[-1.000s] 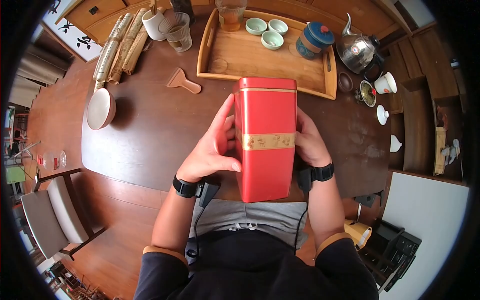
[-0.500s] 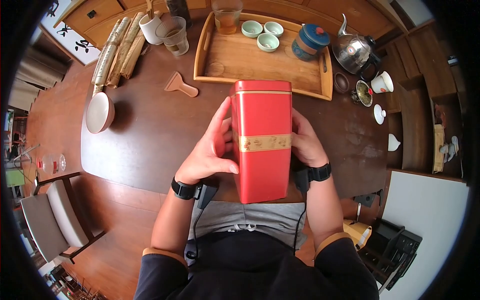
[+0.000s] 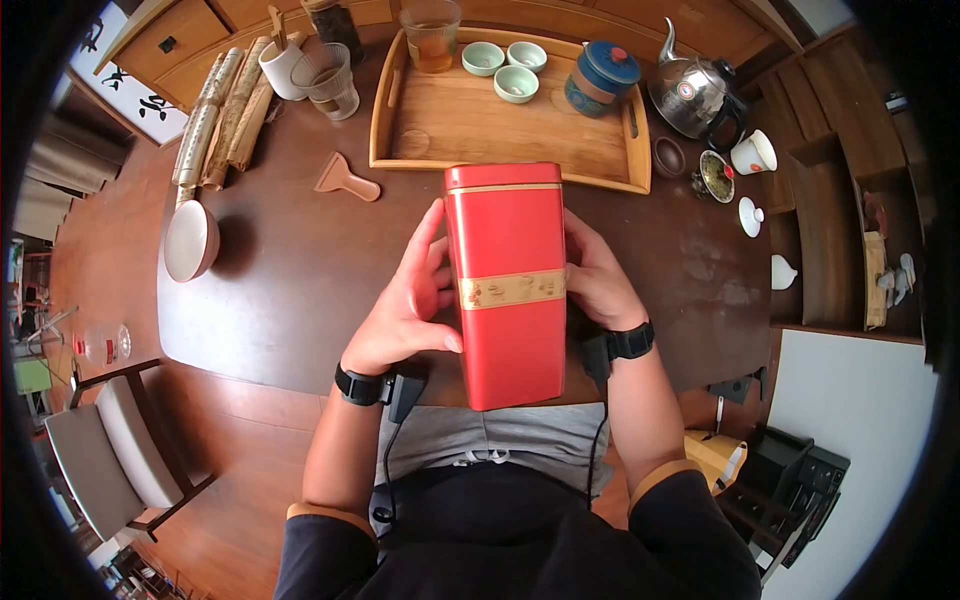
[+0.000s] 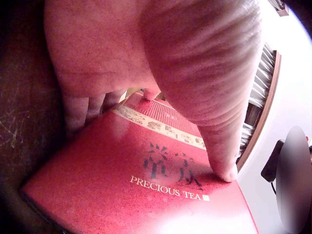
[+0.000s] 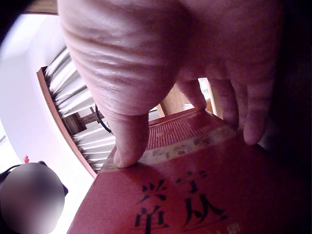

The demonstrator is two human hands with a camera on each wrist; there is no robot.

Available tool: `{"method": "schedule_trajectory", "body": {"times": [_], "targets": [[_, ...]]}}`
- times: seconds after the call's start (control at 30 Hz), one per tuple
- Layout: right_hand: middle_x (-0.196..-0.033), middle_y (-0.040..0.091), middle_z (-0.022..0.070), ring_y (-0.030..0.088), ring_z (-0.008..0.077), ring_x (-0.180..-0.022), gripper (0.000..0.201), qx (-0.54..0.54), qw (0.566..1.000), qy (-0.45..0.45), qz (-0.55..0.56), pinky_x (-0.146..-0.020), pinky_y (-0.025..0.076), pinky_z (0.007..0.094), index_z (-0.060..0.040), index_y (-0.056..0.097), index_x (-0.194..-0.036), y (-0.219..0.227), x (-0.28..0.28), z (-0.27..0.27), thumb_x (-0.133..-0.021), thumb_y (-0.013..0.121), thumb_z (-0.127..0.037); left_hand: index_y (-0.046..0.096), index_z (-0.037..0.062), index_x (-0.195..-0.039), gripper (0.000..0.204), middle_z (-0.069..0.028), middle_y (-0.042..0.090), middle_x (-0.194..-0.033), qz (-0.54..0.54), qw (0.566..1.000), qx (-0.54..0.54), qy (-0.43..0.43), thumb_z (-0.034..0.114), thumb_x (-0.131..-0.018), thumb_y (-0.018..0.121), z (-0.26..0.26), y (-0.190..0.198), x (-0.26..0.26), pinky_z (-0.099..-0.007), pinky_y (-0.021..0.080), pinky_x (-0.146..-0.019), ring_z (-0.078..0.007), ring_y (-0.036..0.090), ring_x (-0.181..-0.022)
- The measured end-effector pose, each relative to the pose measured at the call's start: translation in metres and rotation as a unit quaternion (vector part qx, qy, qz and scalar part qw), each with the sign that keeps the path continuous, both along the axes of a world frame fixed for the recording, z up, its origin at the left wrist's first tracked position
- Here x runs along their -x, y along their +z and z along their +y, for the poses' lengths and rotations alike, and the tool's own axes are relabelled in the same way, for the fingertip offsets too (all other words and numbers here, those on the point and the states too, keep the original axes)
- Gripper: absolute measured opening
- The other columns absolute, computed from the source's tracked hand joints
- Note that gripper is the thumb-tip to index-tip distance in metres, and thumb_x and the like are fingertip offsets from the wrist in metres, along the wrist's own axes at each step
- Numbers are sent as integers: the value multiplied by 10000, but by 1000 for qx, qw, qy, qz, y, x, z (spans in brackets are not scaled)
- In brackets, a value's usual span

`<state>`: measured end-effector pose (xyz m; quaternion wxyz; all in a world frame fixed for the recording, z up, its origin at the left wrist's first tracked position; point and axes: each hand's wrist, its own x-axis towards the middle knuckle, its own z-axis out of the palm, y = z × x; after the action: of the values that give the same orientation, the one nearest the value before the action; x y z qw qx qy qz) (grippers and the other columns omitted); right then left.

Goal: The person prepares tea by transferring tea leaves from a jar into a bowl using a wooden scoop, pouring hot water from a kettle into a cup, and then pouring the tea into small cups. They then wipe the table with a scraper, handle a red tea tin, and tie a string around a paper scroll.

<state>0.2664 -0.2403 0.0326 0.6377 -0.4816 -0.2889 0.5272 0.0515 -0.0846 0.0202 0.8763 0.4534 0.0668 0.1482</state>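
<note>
A tall red tea tin (image 3: 511, 235) with a gold patterned band and a lid at its far end is held between both hands. My left hand (image 3: 403, 305) grips its left side, thumb toward me and fingers spread along the far part. Black characters and "PRECIOUS TEA" show on that side of the tin (image 4: 161, 180) in the left wrist view. On the opposite side my right hand (image 3: 605, 285) holds the tin with thumb and fingers. Dark characters mark that face in the right wrist view, where the thumb (image 5: 129, 146) presses near the band.
Behind the tin lies a wooden tray (image 3: 480, 145) with green cups (image 3: 516, 85) and a blue jar (image 3: 602, 80). A steel kettle (image 3: 690, 100) stands to its right. Leftward are a brown scraper-shaped tool (image 3: 348, 178), a bowl (image 3: 191, 241), rolled papers (image 3: 228, 110) and a glass (image 3: 328, 82).
The tin and both hands have shifted slightly left in the head view, and the tin leans a little more. The tabletop things also slide left as the view shifts. Both hands keep their hold.
</note>
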Motion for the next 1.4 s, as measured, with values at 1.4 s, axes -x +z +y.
{"method": "schedule_trajectory", "body": {"times": [1.4], "targets": [[-1272, 604, 67, 599, 194, -1201, 948, -27, 1000, -2, 3, -999, 556, 362, -74, 335, -1633, 0, 2, 2, -823, 827, -58, -18, 175, -1703, 1562, -140, 335, -1682, 15, 1000, 2, -3, 352, -571, 1043, -1, 3, 0, -446, 399, -1185, -276, 414, -1503]]}}
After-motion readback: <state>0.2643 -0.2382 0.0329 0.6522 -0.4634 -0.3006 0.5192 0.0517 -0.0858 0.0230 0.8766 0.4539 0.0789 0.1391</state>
